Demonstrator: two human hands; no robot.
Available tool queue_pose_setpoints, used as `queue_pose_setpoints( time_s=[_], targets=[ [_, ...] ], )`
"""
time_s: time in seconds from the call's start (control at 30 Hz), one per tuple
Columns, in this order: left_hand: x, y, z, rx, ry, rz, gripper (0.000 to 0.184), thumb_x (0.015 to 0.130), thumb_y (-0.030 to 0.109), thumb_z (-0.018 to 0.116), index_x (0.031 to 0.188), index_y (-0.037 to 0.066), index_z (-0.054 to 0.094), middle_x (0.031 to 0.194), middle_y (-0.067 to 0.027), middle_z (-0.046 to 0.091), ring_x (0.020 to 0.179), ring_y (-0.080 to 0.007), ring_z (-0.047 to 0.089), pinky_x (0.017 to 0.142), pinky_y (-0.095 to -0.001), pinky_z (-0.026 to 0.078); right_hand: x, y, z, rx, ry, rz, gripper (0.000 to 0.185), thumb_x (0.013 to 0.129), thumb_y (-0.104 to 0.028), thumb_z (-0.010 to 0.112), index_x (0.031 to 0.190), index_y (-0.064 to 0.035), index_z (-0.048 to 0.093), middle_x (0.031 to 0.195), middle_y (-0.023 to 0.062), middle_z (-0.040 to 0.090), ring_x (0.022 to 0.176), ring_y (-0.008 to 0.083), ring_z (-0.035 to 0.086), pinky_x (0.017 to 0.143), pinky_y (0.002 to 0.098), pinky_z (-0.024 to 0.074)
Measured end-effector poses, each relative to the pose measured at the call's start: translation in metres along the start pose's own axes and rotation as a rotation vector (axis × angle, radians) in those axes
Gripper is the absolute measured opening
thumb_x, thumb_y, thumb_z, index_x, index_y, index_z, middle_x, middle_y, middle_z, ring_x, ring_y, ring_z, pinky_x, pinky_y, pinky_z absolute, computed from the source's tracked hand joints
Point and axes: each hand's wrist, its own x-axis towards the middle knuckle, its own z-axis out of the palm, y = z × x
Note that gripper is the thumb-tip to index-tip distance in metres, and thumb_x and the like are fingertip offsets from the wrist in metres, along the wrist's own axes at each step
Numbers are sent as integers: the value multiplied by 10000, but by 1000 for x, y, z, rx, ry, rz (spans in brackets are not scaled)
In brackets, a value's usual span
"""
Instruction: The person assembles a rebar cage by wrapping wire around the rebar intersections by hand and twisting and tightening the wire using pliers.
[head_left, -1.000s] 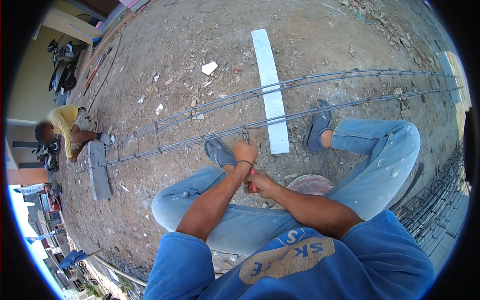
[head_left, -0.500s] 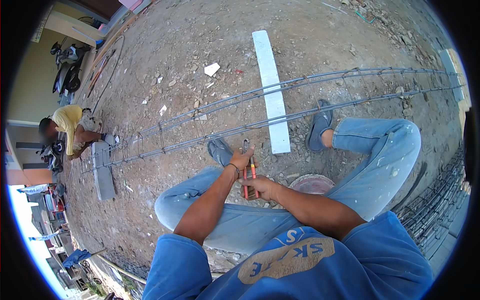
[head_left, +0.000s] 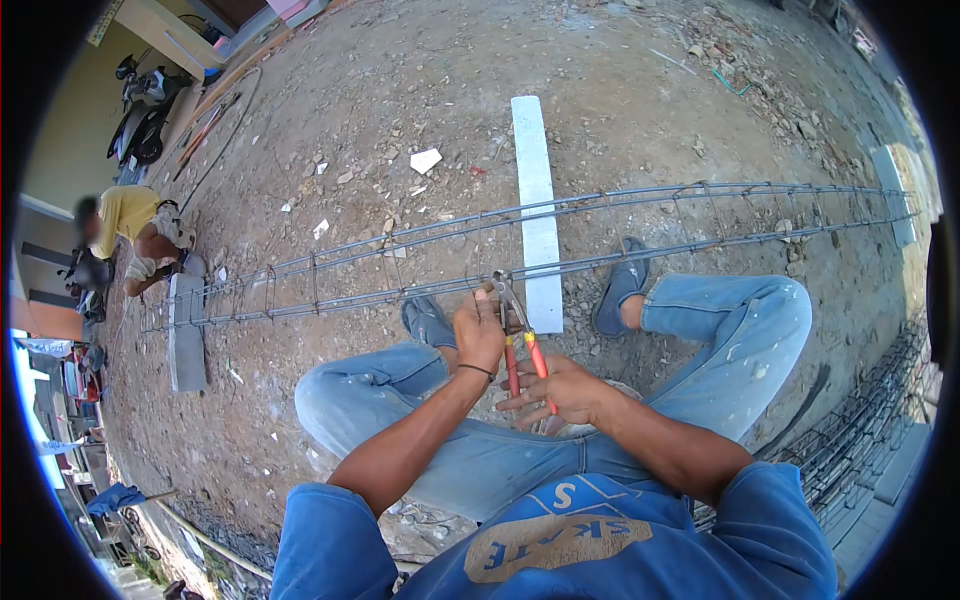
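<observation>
My right hand [head_left: 568, 390] holds a pair of pincers [head_left: 537, 356] by their red and yellow handles, which are spread apart. The jaws of the pincers meet the near bars of a long rebar cage [head_left: 420, 296], where a stirrup crosses. My left hand [head_left: 480, 333] is closed just beside the jaws, with its fingertips up at the bar. What those fingers pinch is too small to make out. The cage stretches across the view in front of my knees, resting on a pale block [head_left: 538, 215] under its middle.
A co-worker in a yellow shirt [head_left: 126, 212] crouches at the cage's left end, by a grey block [head_left: 186, 345]. Another block [head_left: 893, 190] supports the right end. More rebar cages [head_left: 860, 415] lie at right. A bucket partly shows behind my right hand. Rubble and tile shards [head_left: 426, 160] litter the ground.
Both hands have brought the pincers forward from near my lap to the cage's near bars. The handles have spread wider. The co-worker's pose has shifted, and my view has tilted slightly.
</observation>
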Motion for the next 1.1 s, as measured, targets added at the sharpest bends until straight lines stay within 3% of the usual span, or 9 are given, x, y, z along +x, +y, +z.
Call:
queue_pose_setpoints(
  time_s=[0.07, 0.23, 0.4, 0.57, 0.63, 0.73, 0.83, 0.93, 1.1],
  targets=[
    [12, 0, -4, -143, 191, -237, 370, 1107, 277, 291, 1243, 32, 534, 964, -164, 714, 724, -226, 714, 622, -328, 582, -14, 1, 8, 152, 11, 134, 646, 906, 78, 495, 1511, 30, 271, 1291, 229, 544, 1180, 388, 625, 900, 531, 595],
    [26, 45, -19, -131, 155, -159, 355, 1106, 284, 312, 1231, 49, 547, 928, -153, 699, 710, -206, 695, 626, -340, 589, -54, -18, 1, 368, -368, 44, 714, 868, 71, 544, 1522, 62, 256, 1375, 288, 525, 1209, 353, 607, 1016, 459, 535],
    [55, 117, -39, -122, 81, 139, 320, 1102, 260, 351, 1098, 51, 594, 593, 6, 474, 487, -97, 484, 606, -329, 593, -88, -48, -19, 27, -541, -24, 597, 891, -76, 640, 1435, 70, 441, 1268, 254, 621, 1142, 301, 645, 903, 370, 532],
    [76, 134, -53, -182, 167, 195, 340, 1103, 284, 365, 1158, 35, 590, 622, 41, 396, 510, -65, 389, 564, -287, 525, -95, -52, -36, -557, -474, 34, 404, 925, -205, 685, 1214, 71, 631, 1049, 139, 701, 963, 253, 691, 832, 341, 535],
    [74, 130, -52, -89, 120, 45, 335, 1099, 286, 383, 1142, 23, 585, 665, 36, 418, 548, -72, 401, 531, -277, 446, -98, -58, -39, -268, -365, -61, 404, 940, -206, 671, 1227, 74, 622, 961, 110, 680, 874, 218, 677, 748, 322, 529],
    [66, 112, -36, -315, -39, -123, 313, 1093, 252, 401, 1179, 9, 577, 749, 10, 499, 600, -92, 440, 557, -283, 422, -93, -94, -77, -307, 287, -339, 328, 951, -235, 667, 1108, 52, 648, 869, 71, 639, 742, 172, 641, 605, 303, 473],
    [68, 87, -25, -401, -223, -140, 289, 1092, 218, 404, 1191, 14, 583, 793, -14, 546, 625, -105, 463, 571, -284, 440, -68, -151, -149, -1420, 1148, -322, 389, 980, -290, 617, 1230, 8, 596, 921, 199, 650, 736, 336, 650, 673, 417, 510],
    [54, 84, -20, -386, -379, -285, 300, 1093, 194, 401, 1260, 22, 582, 825, -36, 573, 649, -119, 481, 589, -284, 461, -37, -164, -220, -1589, 1574, -279, 402, 966, -302, 627, 1253, -21, 602, 1021, 257, 635, 829, 414, 637, 759, 471, 517],
    [59, 50, -32, -535, -336, -432, 374, 1089, 175, 406, 1426, 32, 488, 936, -85, 643, 659, -94, 478, 594, -258, 465, -16, -154, -226, -1888, 1660, -424, 414, 927, -279, 672, 1251, -26, 628, 1063, 229, 645, 902, 409, 648, 801, 481, 520]
  ],
)
